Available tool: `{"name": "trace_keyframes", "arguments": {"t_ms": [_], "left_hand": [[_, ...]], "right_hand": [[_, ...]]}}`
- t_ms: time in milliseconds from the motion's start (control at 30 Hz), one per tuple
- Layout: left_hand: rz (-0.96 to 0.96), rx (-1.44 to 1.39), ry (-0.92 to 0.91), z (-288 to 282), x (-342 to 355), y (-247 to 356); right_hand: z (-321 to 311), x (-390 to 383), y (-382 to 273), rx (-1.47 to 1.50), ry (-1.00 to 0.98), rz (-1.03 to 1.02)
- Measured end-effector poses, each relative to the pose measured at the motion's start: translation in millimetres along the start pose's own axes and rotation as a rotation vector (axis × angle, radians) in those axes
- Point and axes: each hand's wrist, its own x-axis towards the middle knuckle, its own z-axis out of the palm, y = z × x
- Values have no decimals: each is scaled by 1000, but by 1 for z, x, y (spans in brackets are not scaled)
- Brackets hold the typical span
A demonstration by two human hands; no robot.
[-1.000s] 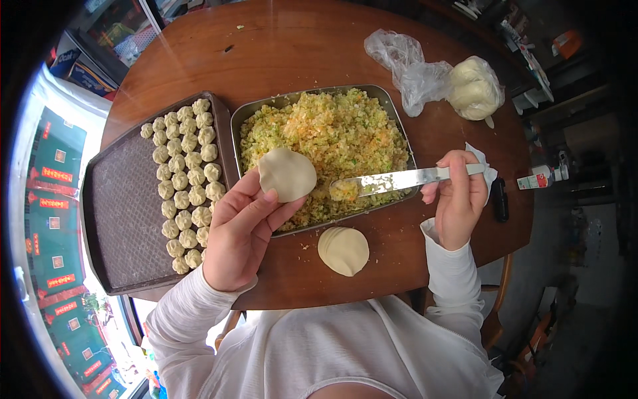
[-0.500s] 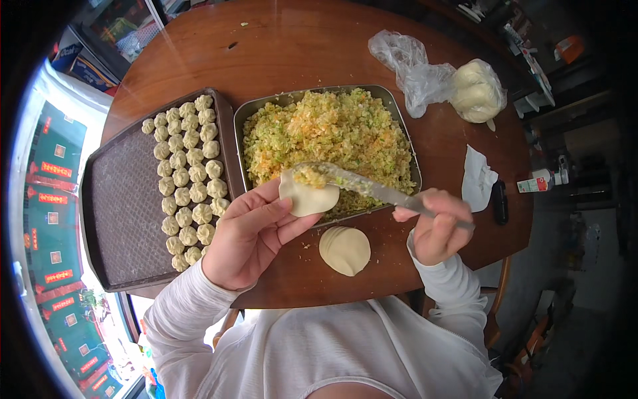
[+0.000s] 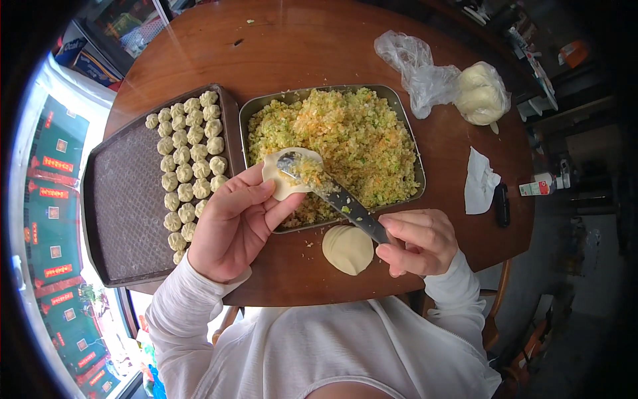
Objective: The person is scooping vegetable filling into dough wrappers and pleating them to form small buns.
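Observation:
My left hand (image 3: pixel 232 216) holds a round dough wrapper (image 3: pixel 278 189) by its near edge, thumb on top and fingers beneath. In my right hand (image 3: pixel 420 243) is a long-handled spoon (image 3: pixel 355 211), its bowl tilted against the wrapper. Chopped yellow-green filling (image 3: pixel 307 170) lies at the spoon's tip and on the wrapper. Just behind the hands stands a rectangular metal tray (image 3: pixel 421 167) heaped with the same crumbly filling (image 3: pixel 355 133). A stack of round wrappers (image 3: pixel 348 250) rests on the table between my hands.
On the left, a dark baking tray (image 3: pixel 123 199) carries rows of pleated dumplings (image 3: pixel 182 157). Toward the back right lie a crumpled plastic bag (image 3: pixel 415 73) and a wrapped dough lump (image 3: pixel 480 96). A white paper (image 3: pixel 480 179), a black object (image 3: pixel 502 205) and a bottle (image 3: pixel 539 184) sit at right.
The wrapper has moved up and left with my left hand. My right hand has come lower, and the spoon has turned so its bowl presses filling onto the wrapper.

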Motion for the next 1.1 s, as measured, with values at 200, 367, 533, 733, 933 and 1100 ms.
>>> {"name": "trace_keyframes", "arguments": {"t_ms": [200, 367, 533, 733, 933, 1100], "left_hand": [[31, -1, 29, -5, -1, -1], [25, -9, 6, -3, -1, 1], [39, 10, -14, -5, -1, 0], [-19, 74, 67, 2, 1, -8], [-77, 81, 40, 9, 3, -13], [-84, 70, 29, 12, 1, -11]], "right_hand": [[-1, 1, 1, -71, -26, -28], [-5, 0, 0, -101, -30, -2], [-8, -3, 2, -109, 7, 31], [4, -12, 4, 260, 454, 281], [21, -7, -2, 945, 665, 808], [26, -1, 2, 1127, 630, 1023]]}}
